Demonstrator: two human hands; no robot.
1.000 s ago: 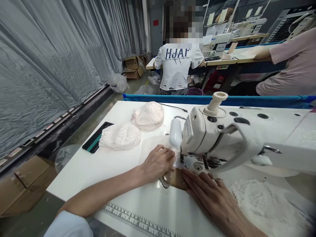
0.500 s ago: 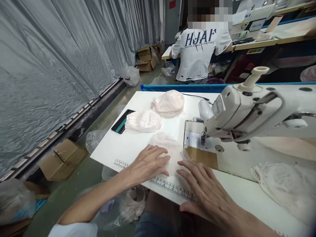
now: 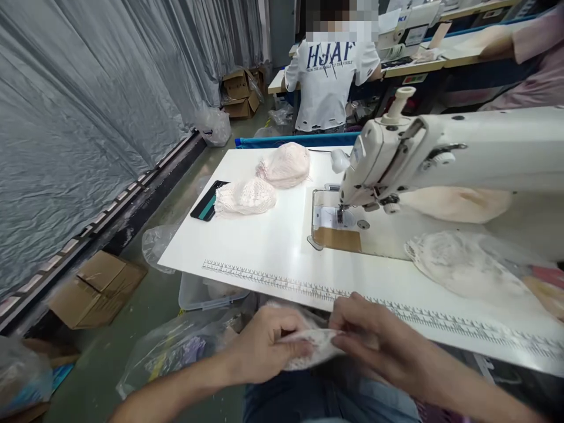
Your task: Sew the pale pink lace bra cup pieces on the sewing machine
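Note:
Over my lap, in front of the table's near edge, my left hand (image 3: 275,341) is closed on a small white lace fabric piece (image 3: 315,346), thumb on top. My right hand (image 3: 374,335) pinches the same piece at its right end. The fabric is partly hidden by my fingers and a little blurred. Beyond my hands lies the white table (image 3: 238,241) with a ruler scale (image 3: 273,279) printed along its edge. A white sewing machine (image 3: 379,153) stands on it, its needle area (image 3: 340,214) above the metal plate.
Two pale pink lace cups (image 3: 247,197) (image 3: 288,164) lie at the table's back left, beside a dark phone-like object (image 3: 207,202). More lace fabric (image 3: 458,261) is at the right. A plastic bin (image 3: 198,294) and cardboard box (image 3: 97,288) are below. A co-worker (image 3: 328,82) sits ahead.
Both hands have moved from the tabletop down over my lap and now grip lace fabric. The pale sheer piece is gone from the table. The view has shifted, and another person's arm appears at right.

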